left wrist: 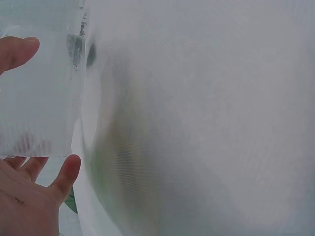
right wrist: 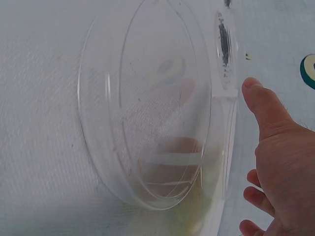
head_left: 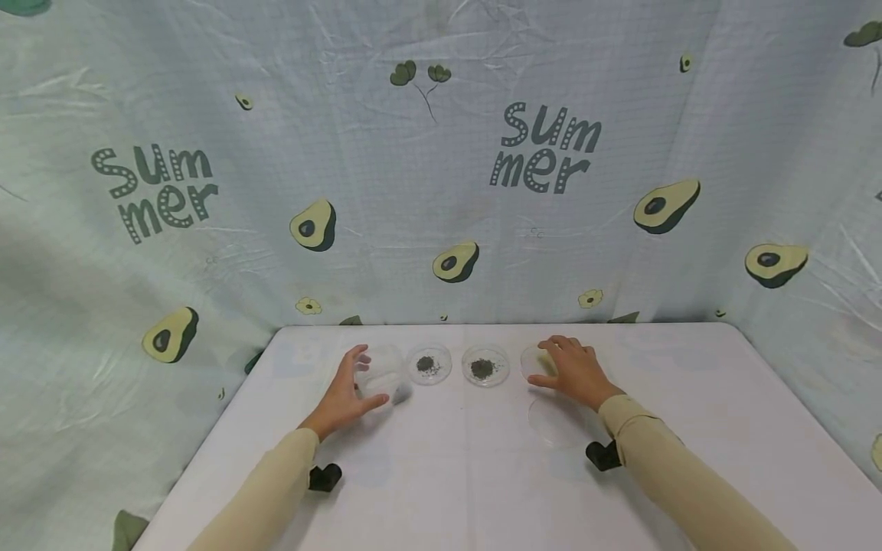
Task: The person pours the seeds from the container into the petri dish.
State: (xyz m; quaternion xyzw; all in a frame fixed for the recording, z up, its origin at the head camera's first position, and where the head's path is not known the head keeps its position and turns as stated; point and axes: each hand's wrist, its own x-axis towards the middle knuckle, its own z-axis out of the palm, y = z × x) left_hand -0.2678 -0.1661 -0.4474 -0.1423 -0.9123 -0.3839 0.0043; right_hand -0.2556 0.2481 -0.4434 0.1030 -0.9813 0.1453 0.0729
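My left hand [head_left: 347,394] spreads its thumb and fingers around a clear plastic container [head_left: 383,373] at the back left of the table. In the left wrist view the thumb [left wrist: 19,51] overlaps the container's side and the fingers [left wrist: 66,177] meet its edge. My right hand [head_left: 573,373] lies over a clear petri dish [head_left: 529,361], fingers towards the back, thumb towards the front. The right wrist view shows its thumb [right wrist: 261,98] nearly straight by the dish's rim. Between the hands stand a petri dish [head_left: 439,375] and another dish [head_left: 493,376], both with dark crumbs inside.
In front of the right hand a clear round dish or lid [head_left: 551,423] lies on the white table [head_left: 441,474]. A cloth [head_left: 386,184] printed with avocados and lettering hangs directly behind the table's back edge.
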